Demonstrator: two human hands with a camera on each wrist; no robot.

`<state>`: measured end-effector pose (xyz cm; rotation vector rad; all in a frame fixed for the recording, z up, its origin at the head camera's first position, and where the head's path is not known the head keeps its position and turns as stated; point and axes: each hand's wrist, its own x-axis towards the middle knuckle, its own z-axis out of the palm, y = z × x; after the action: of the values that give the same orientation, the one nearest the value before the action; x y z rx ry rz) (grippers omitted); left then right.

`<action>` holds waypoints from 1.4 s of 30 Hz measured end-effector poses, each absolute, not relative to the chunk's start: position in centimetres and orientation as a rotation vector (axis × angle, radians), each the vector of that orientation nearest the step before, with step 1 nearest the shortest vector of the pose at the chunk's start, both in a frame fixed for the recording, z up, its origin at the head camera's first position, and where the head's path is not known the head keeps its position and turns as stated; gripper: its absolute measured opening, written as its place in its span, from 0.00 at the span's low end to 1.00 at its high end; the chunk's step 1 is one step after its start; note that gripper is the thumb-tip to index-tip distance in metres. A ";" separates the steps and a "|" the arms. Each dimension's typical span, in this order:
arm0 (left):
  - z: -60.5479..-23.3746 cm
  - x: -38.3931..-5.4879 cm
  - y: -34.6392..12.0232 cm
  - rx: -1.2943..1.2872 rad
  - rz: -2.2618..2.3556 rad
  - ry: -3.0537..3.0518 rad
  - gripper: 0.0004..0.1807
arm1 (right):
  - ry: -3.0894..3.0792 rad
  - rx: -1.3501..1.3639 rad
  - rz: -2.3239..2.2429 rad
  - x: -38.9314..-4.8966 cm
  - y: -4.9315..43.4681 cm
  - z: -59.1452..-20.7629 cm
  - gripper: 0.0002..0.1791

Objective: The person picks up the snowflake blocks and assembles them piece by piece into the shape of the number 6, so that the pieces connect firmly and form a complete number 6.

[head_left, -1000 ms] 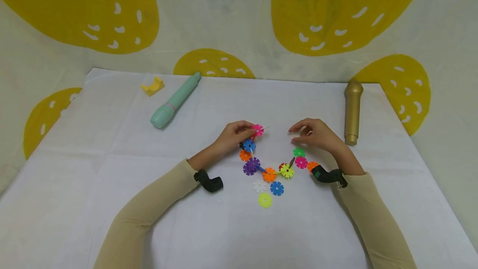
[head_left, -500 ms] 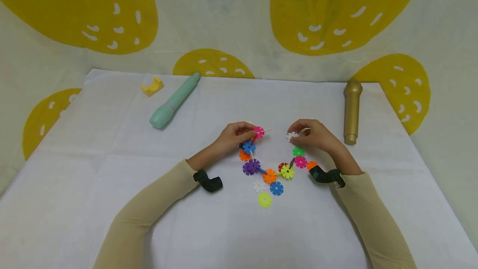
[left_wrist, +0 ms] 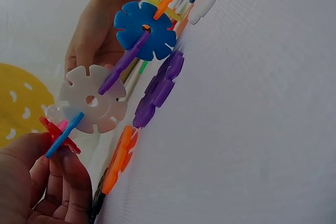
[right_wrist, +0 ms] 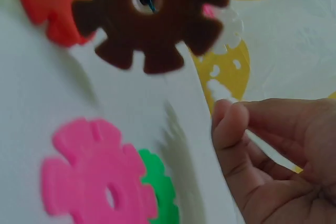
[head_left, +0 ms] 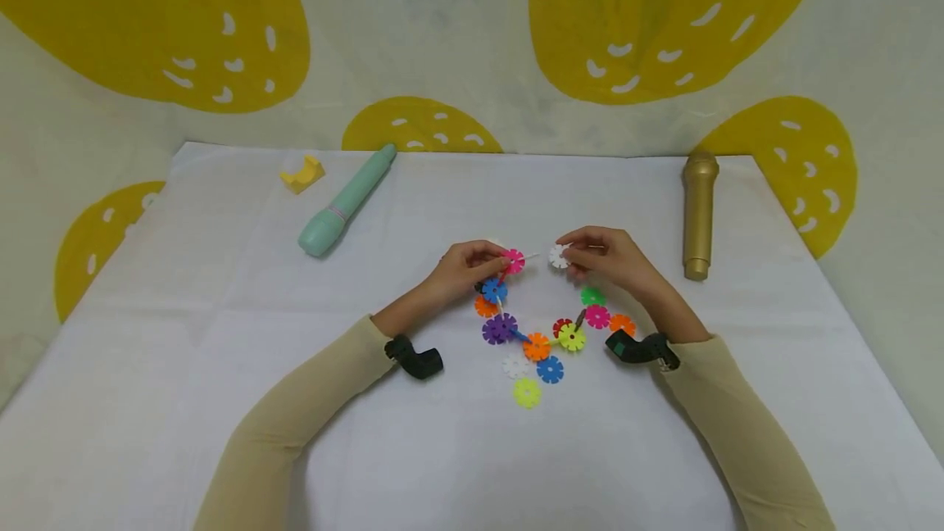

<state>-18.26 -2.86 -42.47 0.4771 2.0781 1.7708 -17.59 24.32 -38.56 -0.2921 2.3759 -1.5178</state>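
Note:
My left hand [head_left: 460,270] pinches the end of a chain of slotted snowflake discs, close to a pink disc [head_left: 514,260]. A white disc at that end stands edge-on toward the right. In the left wrist view the chain runs through a white disc [left_wrist: 94,100], a purple one and a blue disc [left_wrist: 144,30]. My right hand [head_left: 608,260] pinches a separate white disc [head_left: 559,256] between thumb and fingers, a short gap from the chain's end. A brown disc [right_wrist: 152,30] at the chain's other end looms large in the right wrist view.
Loose discs lie on the white-covered table: yellow [head_left: 527,392], blue [head_left: 550,369], white [head_left: 515,365], pink [head_left: 597,317], green [head_left: 592,296] and others. Further back are a mint-green toy microphone [head_left: 347,201], a yellow block [head_left: 303,174] and a gold microphone [head_left: 699,215].
My right hand has picked up a white disc and brought it left, toward the pink end of the chain. My left hand has kept its pinch and barely moved.

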 end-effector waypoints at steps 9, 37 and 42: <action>-42.2 -18.2 -2.8 0.489 1.760 2.088 0.14 | 2.335 -0.247 -1.635 -17.0 23.3 -38.3 0.20; -42.4 -18.2 -2.9 0.483 1.752 2.083 0.13 | 2.190 -0.078 -1.781 -16.7 21.1 -39.0 0.19; -42.2 -18.1 -2.9 0.524 1.746 2.056 0.14 | 2.201 -0.145 -1.741 -16.6 21.2 -39.3 0.20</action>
<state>-18.13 -2.90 -42.23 0.5240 2.0557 1.7461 -16.62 21.20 -39.35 -0.1447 2.2012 -1.7411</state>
